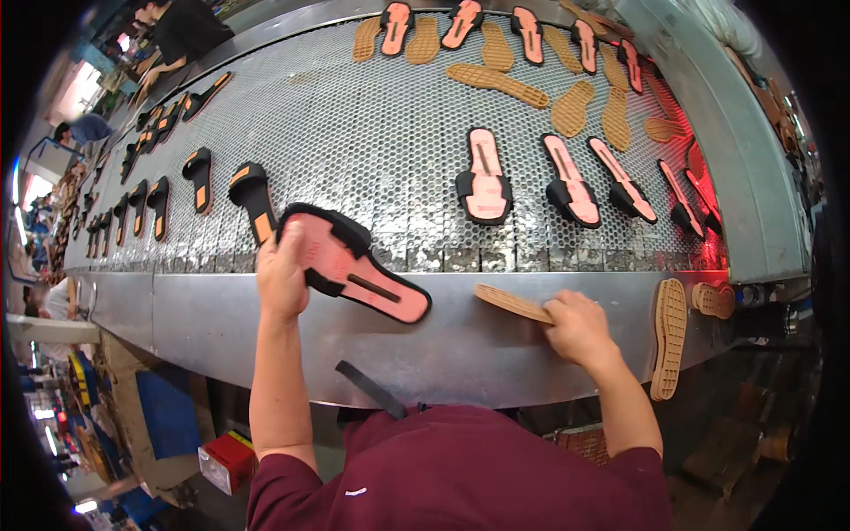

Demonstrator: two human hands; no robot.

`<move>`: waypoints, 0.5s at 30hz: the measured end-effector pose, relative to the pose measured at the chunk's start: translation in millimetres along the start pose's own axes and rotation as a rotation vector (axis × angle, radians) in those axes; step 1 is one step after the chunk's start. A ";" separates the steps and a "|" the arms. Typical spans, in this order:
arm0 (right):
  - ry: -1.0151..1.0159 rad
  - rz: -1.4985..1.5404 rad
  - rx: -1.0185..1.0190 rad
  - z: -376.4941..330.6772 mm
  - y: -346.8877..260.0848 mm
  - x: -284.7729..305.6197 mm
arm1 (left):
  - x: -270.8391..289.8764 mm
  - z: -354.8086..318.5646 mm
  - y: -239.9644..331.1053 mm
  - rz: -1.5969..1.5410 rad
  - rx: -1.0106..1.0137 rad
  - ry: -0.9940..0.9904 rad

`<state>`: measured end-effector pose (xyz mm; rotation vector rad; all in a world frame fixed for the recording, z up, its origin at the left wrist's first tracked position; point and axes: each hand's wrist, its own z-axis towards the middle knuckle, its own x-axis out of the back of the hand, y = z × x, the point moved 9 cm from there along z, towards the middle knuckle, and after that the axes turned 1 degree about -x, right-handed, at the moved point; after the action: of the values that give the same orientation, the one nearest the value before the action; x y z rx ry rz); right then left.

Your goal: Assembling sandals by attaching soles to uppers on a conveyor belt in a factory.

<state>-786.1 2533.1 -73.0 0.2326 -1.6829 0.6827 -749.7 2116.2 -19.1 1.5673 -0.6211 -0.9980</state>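
My left hand (285,274) is closed round one end of a sandal upper (390,296), black with a pink underside and a dark strip set along its middle. It is raised over the metal ledge, its underside turned up. To the right, my right hand (580,329) grips the end of a tan outsole (512,303), seen nearly edge-on and tilted. The two pieces are apart. Just behind my left hand, a black sandal (254,199) with an orange patch lies on the perforated belt.
A wide conveyor (354,115) carries rows of black sandals, pink-faced uppers (484,177) and tan soles (496,84). A metal ledge (212,310) runs along its near side, with a tan sole (670,336) at the right. A grey machine housing (753,177) glows red inside. Another person (181,35) works far left.
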 end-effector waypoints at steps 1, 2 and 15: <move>0.040 0.045 -0.014 -8.5 12.5 3.3 | -1.3 -3.0 -6.6 0.041 0.017 0.008; 0.077 0.091 -0.024 -14.8 25.6 5.2 | -2.6 -6.5 -15.6 0.084 0.034 0.021; -0.470 1.336 -0.083 40.2 -120.6 -56.8 | -62.4 -49.1 -60.5 0.008 0.164 -0.418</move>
<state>-744.8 2401.5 -93.1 -0.9596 -2.2036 1.5963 -746.5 2207.3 -59.6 1.5027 -1.0177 -1.3088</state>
